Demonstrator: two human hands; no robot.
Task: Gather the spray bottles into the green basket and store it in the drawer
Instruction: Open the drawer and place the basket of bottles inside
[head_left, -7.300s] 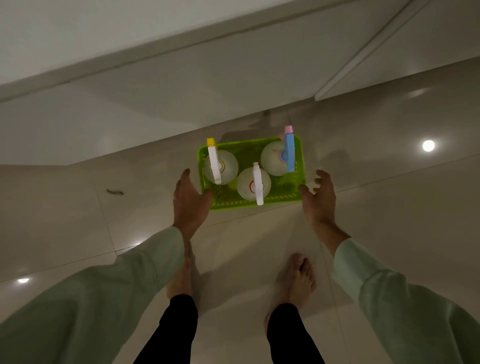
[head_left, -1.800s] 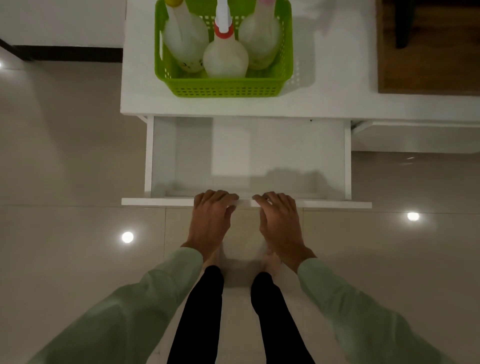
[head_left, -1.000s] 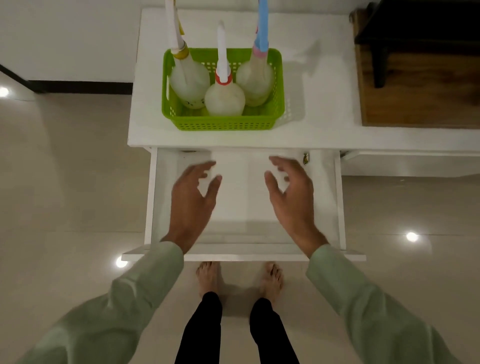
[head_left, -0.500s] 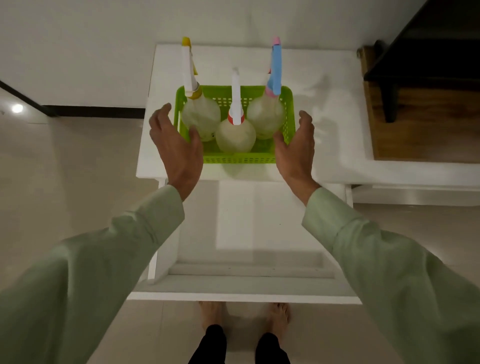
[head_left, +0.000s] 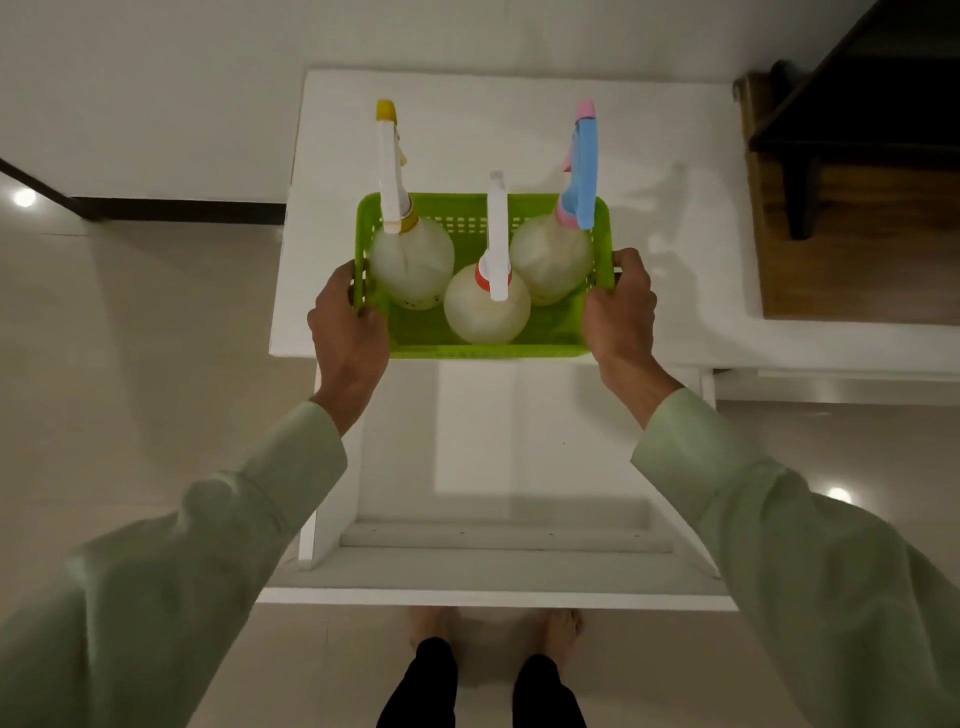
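The green basket (head_left: 556, 332) is at the front edge of the white cabinet top (head_left: 670, 218), its front rim overhanging the open drawer. Three spray bottles stand upright in it: a yellow-capped one (head_left: 410, 260) at the left, a red-collared one (head_left: 488, 306) in the middle front, a blue-and-pink one (head_left: 550, 254) at the right. My left hand (head_left: 348, 327) grips the basket's left side and my right hand (head_left: 618, 312) grips its right side. Below it, the white drawer (head_left: 483, 467) is pulled fully out.
A wooden surface with a dark stand (head_left: 852, 171) sits to the right of the cabinet. A white wall is behind it. My bare feet (head_left: 493, 629) stand on the tiled floor just under the drawer front (head_left: 493, 597).
My hands have closed on the basket's two sides, and the basket has come forward to the cabinet's front edge. Before that they left the drawer front and reached up.
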